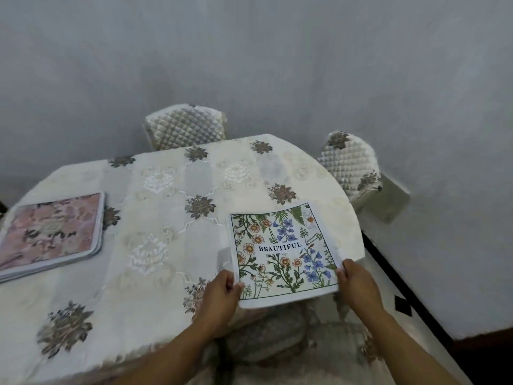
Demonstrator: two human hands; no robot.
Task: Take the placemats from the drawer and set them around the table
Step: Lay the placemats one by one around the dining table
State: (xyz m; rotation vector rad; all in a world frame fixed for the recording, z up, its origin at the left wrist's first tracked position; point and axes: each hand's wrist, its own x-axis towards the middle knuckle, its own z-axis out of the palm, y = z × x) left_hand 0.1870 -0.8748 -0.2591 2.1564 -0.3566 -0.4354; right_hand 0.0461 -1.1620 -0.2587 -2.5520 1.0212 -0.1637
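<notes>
A white placemat (281,250) printed with flowers and the word BEAUTIFUL lies flat near the right edge of the table (166,190). My left hand (219,297) pinches its near left corner and my right hand (356,284) pinches its near right corner. A stack of pink floral placemats (48,234) with grey edging rests on the table's left side, well away from both hands. The table wears a cream cloth with embroidered grey-brown flowers.
Two chairs with quilted cream covers stand at the table: one at the far side (186,126), one at the right (351,162). A third chair's seat (266,337) sits below the placemat. A grey wall runs behind. A dark floor strip (402,284) lies right.
</notes>
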